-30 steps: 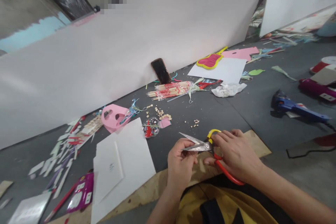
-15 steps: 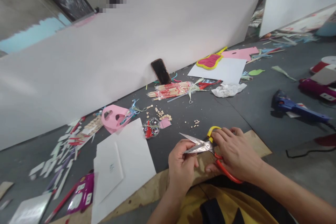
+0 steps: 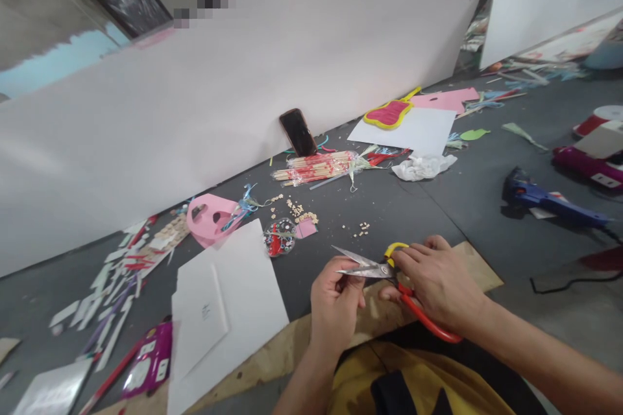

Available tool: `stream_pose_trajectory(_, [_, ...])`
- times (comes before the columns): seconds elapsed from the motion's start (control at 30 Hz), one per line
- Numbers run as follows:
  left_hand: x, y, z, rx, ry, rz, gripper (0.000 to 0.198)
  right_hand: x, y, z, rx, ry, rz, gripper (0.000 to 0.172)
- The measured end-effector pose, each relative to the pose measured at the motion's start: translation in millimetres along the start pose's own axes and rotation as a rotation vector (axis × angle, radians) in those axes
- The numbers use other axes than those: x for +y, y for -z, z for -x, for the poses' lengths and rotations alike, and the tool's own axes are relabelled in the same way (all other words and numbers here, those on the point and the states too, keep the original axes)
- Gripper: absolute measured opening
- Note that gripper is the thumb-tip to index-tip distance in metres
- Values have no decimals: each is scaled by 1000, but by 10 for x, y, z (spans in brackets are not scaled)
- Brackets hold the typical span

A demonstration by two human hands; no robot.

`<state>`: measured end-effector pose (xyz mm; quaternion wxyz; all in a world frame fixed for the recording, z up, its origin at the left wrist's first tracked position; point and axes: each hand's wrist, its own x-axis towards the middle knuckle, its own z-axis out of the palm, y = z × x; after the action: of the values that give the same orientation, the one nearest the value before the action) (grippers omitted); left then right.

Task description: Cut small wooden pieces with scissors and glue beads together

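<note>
Evidently for control, the right hand (image 3: 435, 279) has its grip wrapped around the handles of the yellow-and-red-handled metal scissors (image 3: 374, 270), blades parted. At the scissors' blade end, the left hand (image 3: 335, 298) curls close, perhaps to steady something small; whether its grip pinches anything, I cannot tell. Tiny pale pieces (image 3: 364, 229) lie beyond the scissors on the flat, dark-grey surface (image 3: 403, 207), seemingly kept within reach.

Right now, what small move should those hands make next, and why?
I'd probably draw the left hand back a touch from the scissors before any cut: the blades stand open, the right hand holds the handles, and the left fingers are right by the lower blade. Whether they touch it, I can't tell.
</note>
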<state>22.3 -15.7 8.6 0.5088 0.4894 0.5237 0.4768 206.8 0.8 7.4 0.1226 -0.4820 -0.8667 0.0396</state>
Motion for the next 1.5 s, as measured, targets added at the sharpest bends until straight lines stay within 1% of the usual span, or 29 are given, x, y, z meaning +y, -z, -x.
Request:
stream_pose_trajectory(0.2, [-16,-5,18,23,-13,-9,16,-24,-26,-23,2,-14,-1,40])
stream_pose_trajectory(0.37, [-43,6,15,49,16,-16,14,-51,-10,-34,13,-39,-1,35])
stream_pose_trajectory(0.47, [-23,14,18,71,-46,-27,12,-60,8,-27,28,-27,-4,31])
stream_pose_trajectory(0.57, [5,27,23,60,-88,-47,10,-63,21,-19,27,-21,-4,30])
stream_pose_trajectory(0.73, [32,60,12,4,-26,-59,8,-65,51,-34,-4,-23,10,31])
stream_pose_trajectory(0.9, [54,69,-1,-55,57,-12,15,-50,41,-44,-4,0,3,30])
stream_pose_trajectory(1.07, [40,48,11,-10,56,34,21,-36,-3,-33,-11,11,-28,37])
stream_pose_trajectory(1.2, [9,38,15,2,54,-1,23,-37,-13,-33,13,-6,-23,41])
stream_pose_trajectory(1.37, [-1,38,14,60,100,-38,21,-44,-4,-30,41,-24,-26,38])
stream_pose_trajectory(1.5, [0,41,9,78,24,-20,19,-58,20,-38,38,-15,-23,33])
